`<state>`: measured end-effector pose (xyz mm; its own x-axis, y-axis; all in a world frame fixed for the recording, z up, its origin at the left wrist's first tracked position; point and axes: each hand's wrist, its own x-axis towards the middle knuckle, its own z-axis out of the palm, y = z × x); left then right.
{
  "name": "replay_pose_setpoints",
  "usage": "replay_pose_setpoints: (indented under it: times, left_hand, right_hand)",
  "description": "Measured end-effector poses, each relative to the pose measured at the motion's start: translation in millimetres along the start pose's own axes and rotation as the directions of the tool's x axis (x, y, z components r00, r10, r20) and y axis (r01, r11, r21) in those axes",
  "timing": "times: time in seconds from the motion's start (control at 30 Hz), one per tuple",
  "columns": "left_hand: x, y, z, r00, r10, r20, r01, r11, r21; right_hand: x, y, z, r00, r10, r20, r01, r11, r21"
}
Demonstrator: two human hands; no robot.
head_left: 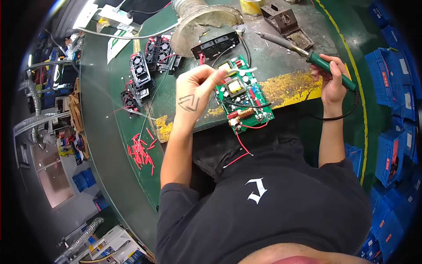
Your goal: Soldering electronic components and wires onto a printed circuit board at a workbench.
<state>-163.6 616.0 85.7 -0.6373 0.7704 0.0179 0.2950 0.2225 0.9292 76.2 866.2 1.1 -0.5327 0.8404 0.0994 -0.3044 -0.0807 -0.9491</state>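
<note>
Board (246,94): green, crowded with parts; lies at the near edge of the bench (292,90), its near end seeming to overhang.
Left hand (196,90): at the board's upper-left edge, thumb and forefinger drawn together; whether they pinch board or wire, cannot tell.
Right hand (333,83): right of the board, fingers wrapped round the green handle of the iron (323,63); tip raised, clear of the board.
Red lead (240,141): hangs off the board's near end; limp, probably easy to snag.
Fan unit (215,45): just beyond the board.
Red tubes (140,152): loose pile, well left of the board.
Handling: board likely stiff, fairly light, wound parts adding weight; joints probably fragile. Best held by bare side edges. Iron: handle only; barrel may be hot.
</note>
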Motion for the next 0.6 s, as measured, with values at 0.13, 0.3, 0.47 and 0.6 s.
replay_pose_setpoints:
  times: [0.13, 0.3, 0.47, 0.6]
  left_hand:
    - [14, -20, 21, 0.899, 0.331, -0.287, -0.105, 0.799, 0.592]
    - [35, -46, 38, 0.827, 0.545, -0.140, -0.244, 0.572, 0.783]
    - [51, -56, 49, 0.860, 0.507, -0.060, -0.218, 0.469, 0.856]
    - [56, -57, 55, 0.874, 0.486, -0.019, -0.203, 0.399, 0.894]
  right_hand:
    - [4, 15, 1, 0.999, 0.035, 0.036, -0.035, 0.999, 0.000]
    - [8, 28, 13, 0.992, 0.068, 0.106, -0.063, 0.997, -0.050]
    - [12, 44, 7, 0.983, 0.149, 0.103, -0.151, 0.988, 0.011]
    - [5, 50, 14, 0.981, 0.170, 0.089, -0.172, 0.985, 0.009]
